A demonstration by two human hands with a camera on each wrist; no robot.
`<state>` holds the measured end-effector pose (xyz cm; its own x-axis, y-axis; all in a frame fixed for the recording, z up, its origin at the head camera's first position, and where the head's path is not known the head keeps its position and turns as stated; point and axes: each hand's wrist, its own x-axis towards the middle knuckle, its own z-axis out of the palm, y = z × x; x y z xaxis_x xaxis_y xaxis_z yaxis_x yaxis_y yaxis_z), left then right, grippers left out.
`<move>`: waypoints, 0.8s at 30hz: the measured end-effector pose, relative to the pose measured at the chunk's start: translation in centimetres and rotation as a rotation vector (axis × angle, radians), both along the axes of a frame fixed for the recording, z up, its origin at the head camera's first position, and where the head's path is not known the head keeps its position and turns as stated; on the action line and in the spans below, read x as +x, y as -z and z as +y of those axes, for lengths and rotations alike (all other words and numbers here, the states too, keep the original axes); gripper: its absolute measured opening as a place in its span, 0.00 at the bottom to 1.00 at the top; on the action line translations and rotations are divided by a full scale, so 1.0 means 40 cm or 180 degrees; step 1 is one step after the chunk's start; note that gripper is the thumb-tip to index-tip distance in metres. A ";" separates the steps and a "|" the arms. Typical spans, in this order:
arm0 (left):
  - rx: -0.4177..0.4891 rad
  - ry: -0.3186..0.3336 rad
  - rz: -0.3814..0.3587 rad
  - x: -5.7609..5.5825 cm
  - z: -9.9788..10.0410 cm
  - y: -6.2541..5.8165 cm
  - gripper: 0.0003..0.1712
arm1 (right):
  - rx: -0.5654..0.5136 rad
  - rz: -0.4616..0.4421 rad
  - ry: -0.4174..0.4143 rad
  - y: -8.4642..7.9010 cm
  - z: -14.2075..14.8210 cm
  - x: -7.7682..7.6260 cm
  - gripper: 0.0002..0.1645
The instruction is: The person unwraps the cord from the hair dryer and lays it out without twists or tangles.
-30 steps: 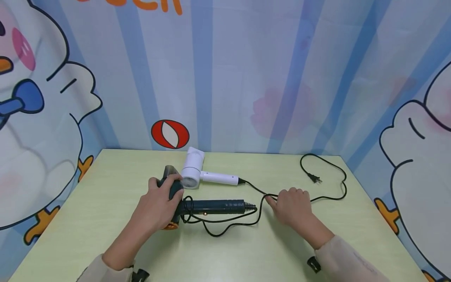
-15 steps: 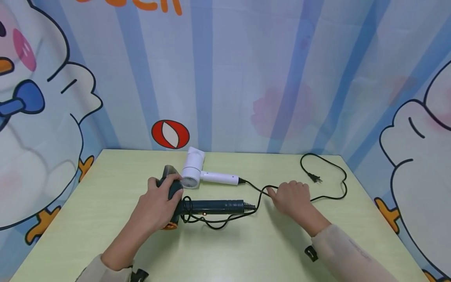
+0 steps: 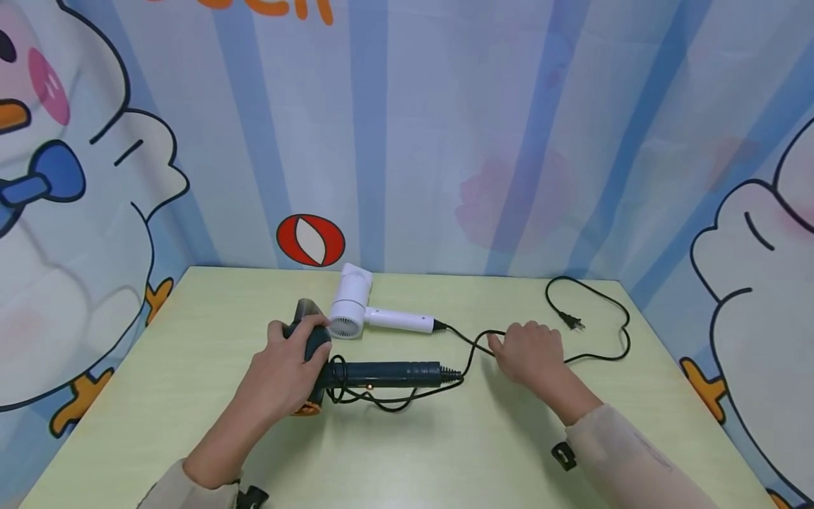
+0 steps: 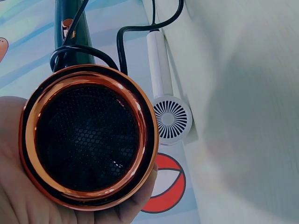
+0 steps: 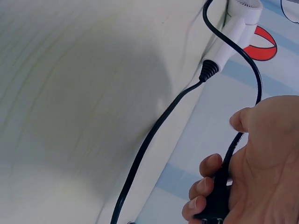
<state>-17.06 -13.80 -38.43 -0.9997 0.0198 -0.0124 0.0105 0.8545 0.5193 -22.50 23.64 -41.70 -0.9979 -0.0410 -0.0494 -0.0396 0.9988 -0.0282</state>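
Note:
My left hand [image 3: 286, 375] grips the barrel of a dark green hair dryer [image 3: 394, 373], whose handle points right. In the left wrist view, its copper-rimmed rear grille [image 4: 88, 137] faces the camera, with the fingers behind it. A black cord is looped around the handle near the barrel and runs over to my right hand [image 3: 529, 353]. Curled fingers there hold the cord's black plug [image 5: 217, 203], its prong end partly cut off by the right wrist view's lower edge. Behind the dark dryer lies a white hair dryer [image 3: 399, 321].
The white dryer's cord [image 3: 598, 358] passes beneath my right hand and bends round at the table's back right, ending in a plug [image 3: 570, 321]. A striped cartoon curtain [image 3: 413, 141] hangs along the back edge of the pale table [image 3: 407, 466].
My right hand has risen slightly away from me with the plug. The dark dryer's cord has drawn in, and its low front loop is smaller. My left hand stays in place.

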 end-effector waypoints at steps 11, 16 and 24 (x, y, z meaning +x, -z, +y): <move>0.0049 0.0006 0.0028 -0.006 -0.005 0.007 0.26 | -0.1163 0.0128 -0.0549 -0.005 0.117 0.087 0.14; 0.0038 0.0008 0.0034 -0.011 -0.008 0.006 0.26 | -0.1118 0.0226 -0.0665 -0.005 0.183 0.132 0.09; 0.0091 -0.0033 -0.0062 -0.006 -0.018 0.007 0.27 | -0.0685 0.0072 -0.0654 0.023 0.254 0.171 0.05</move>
